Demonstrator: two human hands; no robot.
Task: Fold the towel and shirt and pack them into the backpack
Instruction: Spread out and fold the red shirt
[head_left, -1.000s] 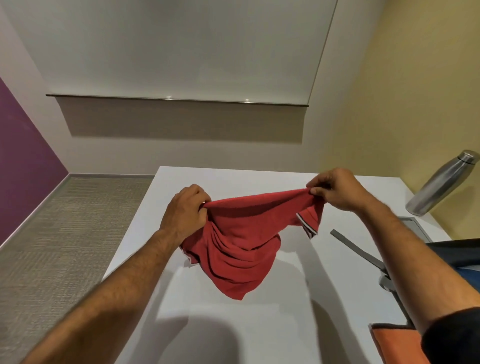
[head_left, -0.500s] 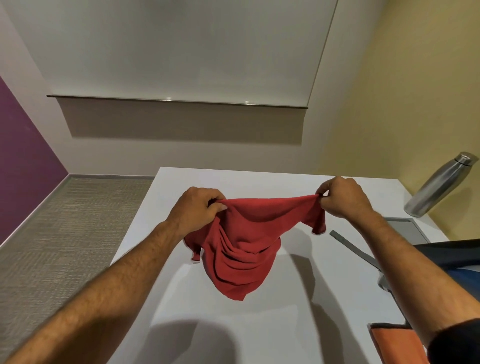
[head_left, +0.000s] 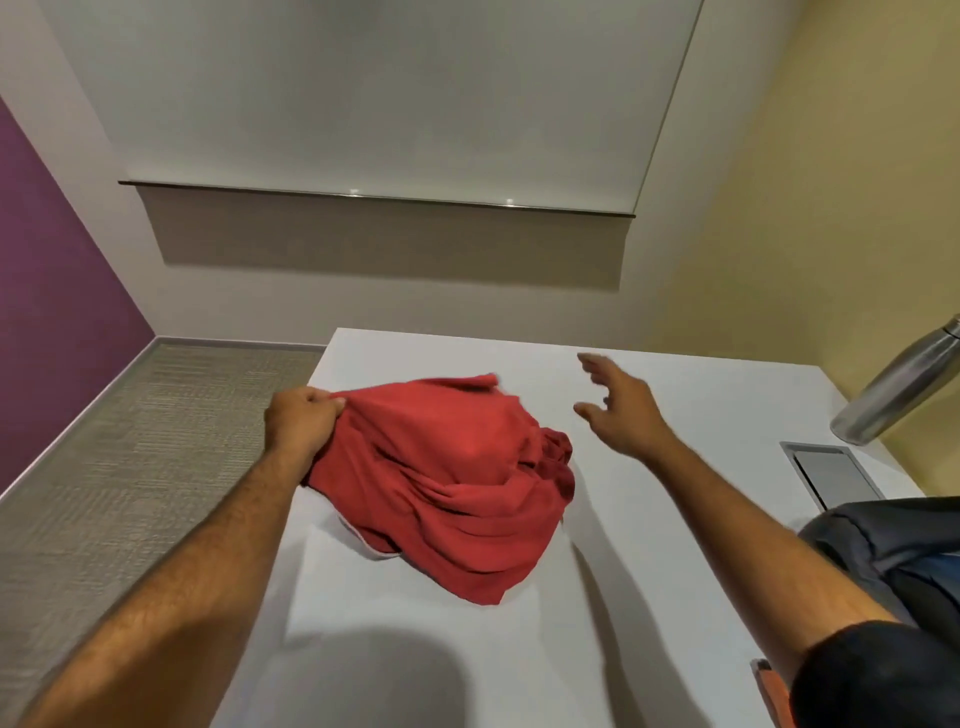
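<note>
On the white table (head_left: 675, 519) the red shirt (head_left: 447, 483) lies bunched, light and limp, left hand (head_left: 298, 423) pinching its edge, right hand (head_left: 621, 410) spread empty; best taken by a hem or the shoulders.

Crumpled red shirt (head_left: 447, 483) on the white table (head_left: 675, 519); dark backpack (head_left: 893, 551) at right edge.

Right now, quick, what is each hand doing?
Left hand: closed, gripping the red shirt at its left edge.
Right hand: open, fingers spread, holding nothing, beside the shirt above the table.
</note>
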